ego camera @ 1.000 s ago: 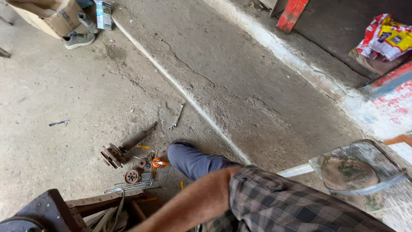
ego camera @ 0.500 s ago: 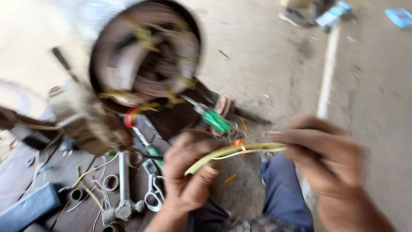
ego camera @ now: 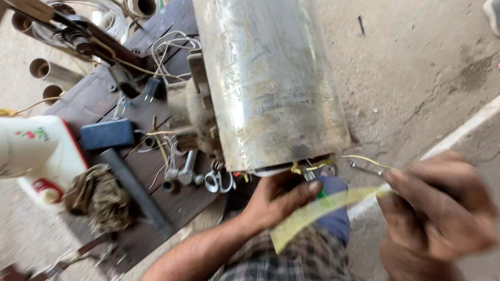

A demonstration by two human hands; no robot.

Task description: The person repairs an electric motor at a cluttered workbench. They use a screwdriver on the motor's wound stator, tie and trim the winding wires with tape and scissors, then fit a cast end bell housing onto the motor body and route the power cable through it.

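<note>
A big dull-metal motor cylinder (ego camera: 265,78) lies across a dark wooden board (ego camera: 94,99), its open end toward me. Yellow and orange wires (ego camera: 307,167) stick out of that end. My left hand (ego camera: 281,200) reaches up under the rim, fingers curled at those wires. My right hand (ego camera: 437,208), blurred, pinches one end of a flat pale-yellow sleeve (ego camera: 323,211) that slants down past my left wrist. A thin yellow wire (ego camera: 364,158) arcs from the motor's end toward my right hand.
On the board lie a blue block (ego camera: 107,134), a dark rod (ego camera: 135,192), a crumpled rag (ego camera: 96,198), scissors (ego camera: 219,181) and loose white wires. A white plastic jug (ego camera: 31,151) stands at the left. Concrete floor with a white line (ego camera: 463,130) is on the right.
The view has swung and closed in on the motor, now seen from its side. My left hand has gone from the yellow sleeve up to the motor's wires; my right hand still holds the sleeve.
</note>
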